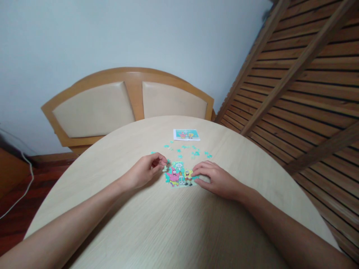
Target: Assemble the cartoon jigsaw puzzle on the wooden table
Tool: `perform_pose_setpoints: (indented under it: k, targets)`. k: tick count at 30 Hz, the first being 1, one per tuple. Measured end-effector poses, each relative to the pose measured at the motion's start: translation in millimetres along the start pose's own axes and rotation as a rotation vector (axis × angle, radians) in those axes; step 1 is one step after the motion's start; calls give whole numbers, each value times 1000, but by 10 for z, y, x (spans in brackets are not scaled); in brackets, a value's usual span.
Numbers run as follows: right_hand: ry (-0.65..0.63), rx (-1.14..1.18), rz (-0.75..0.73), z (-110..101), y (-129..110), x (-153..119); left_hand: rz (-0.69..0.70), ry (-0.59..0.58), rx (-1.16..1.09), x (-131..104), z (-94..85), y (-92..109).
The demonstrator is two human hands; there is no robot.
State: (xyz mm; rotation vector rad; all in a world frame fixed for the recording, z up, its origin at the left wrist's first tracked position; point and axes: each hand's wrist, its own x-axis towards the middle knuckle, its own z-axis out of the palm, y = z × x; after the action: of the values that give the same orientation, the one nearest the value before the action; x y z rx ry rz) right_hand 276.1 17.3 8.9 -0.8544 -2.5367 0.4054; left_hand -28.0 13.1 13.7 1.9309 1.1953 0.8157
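Observation:
A partly assembled jigsaw puzzle (174,178) with a pink starfish, a squid and a yellow sponge character lies on the table. At its upper left edge my left hand (146,170) is closed, with a small pale puzzle piece (165,169) at its fingertips. My right hand (217,178) rests at the puzzle's right side, fingers apart and touching that edge, covering part of it. Beyond the puzzle several loose teal puzzle pieces (195,153) are scattered. Behind them lies a reference picture (186,135) of the same characters.
All of this is on a round pale wood table (134,228). A padded bench back (134,80) stands behind it against a white wall. Slatted wooden panelling (297,82) rises along the right. A white cable (29,179) hangs at the left.

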Motion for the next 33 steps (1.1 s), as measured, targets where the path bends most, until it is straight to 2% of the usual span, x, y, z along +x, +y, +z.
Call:
perform_pose_setpoints:
  k: [12,19,26,33]
  targets:
    - [10,1,-13,5,-1,5,-12,-28,-140,-57,115,196]
    - [58,34,-9,36,-199,46,36,-29,-179,-108,233,283]
    - [95,166,123,185,-473,85,86,-100,-174,-194,391,400]
    - [118,208,198,186,-523,105,27,-107,-166,-219,442,402]
